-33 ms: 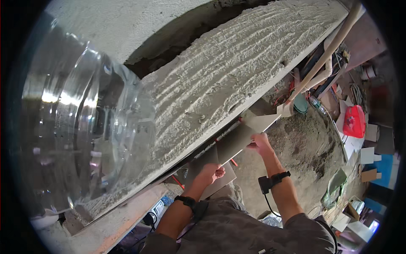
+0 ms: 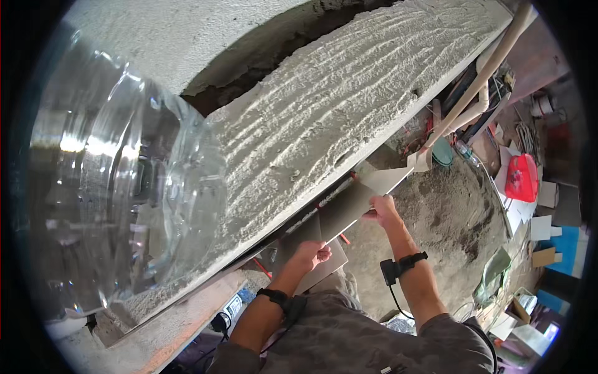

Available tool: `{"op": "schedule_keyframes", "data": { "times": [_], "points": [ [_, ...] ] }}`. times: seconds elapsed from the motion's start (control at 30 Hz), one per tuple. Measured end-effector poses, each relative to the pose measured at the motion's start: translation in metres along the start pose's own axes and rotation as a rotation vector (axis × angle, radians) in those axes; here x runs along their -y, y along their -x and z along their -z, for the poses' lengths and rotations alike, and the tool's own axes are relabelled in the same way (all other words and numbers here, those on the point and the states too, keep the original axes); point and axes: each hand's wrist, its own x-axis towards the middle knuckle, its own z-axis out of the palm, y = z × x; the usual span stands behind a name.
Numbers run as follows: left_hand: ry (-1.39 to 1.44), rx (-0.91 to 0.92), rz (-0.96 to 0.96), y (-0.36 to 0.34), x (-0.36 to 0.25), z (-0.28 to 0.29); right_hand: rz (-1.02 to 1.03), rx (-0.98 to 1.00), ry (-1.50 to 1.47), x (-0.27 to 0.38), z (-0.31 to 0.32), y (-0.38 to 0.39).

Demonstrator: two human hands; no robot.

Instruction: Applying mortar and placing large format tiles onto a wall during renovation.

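Both my hands grip one thin, flat grey tile (image 2: 346, 210) with a pale edge, tilted alongside the front of a mortar-covered ledge. My left hand (image 2: 311, 254) is closed on its near left edge. Further up the same edge, my right hand (image 2: 383, 212) is closed around it, fingers partly hidden underneath. Beyond the tile lies the grey mortar bed (image 2: 311, 112), combed into long ridges. Other flat panels (image 2: 327, 268) show below and behind the held one.
A large clear plastic bottle (image 2: 124, 174) fills the left, very close. A long wooden handle (image 2: 476, 93) slants down at the right. Sandy rubble (image 2: 448, 212) covers the floor. Further right are a red bag (image 2: 522, 179), a green sack (image 2: 492, 277) and cardboard pieces (image 2: 544, 256).
Shapes and reflections in the clear bottle have shifted a little. My hands and the tile have hardly moved.
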Motion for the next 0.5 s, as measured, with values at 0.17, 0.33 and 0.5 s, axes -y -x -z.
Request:
{"op": "schedule_keyframes", "data": {
  "times": [0.17, 0.33, 0.5],
  "points": [
    [0.001, -0.007, -0.003, 0.0007, 0.0000, -0.0009, 0.002, 0.015, -0.008, 0.0011, -0.0020, -0.0017],
    [0.026, 0.020, -0.019, 0.0014, -0.0006, 0.0011, -0.017, -0.020, 0.017, 0.0008, -0.0021, -0.0043],
    [0.001, 0.034, -0.010, 0.0009, -0.0017, 0.0028, 0.005, -0.044, 0.026, -0.0004, -0.0037, -0.0066]
  ]
}}
